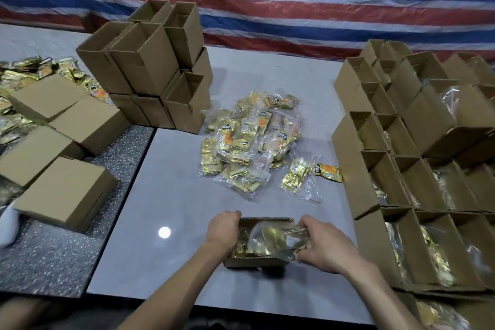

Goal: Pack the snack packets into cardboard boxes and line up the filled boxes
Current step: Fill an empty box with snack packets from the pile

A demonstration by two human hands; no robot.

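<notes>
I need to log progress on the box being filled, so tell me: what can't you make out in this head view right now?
- Fill level of the open box: the left hand, right hand and a clear bag of packets cover its inside.
- Print on the packets in the pile: too small and blurred.
- Lined-up boxes at right: cut off by the frame edge, so no count.
</notes>
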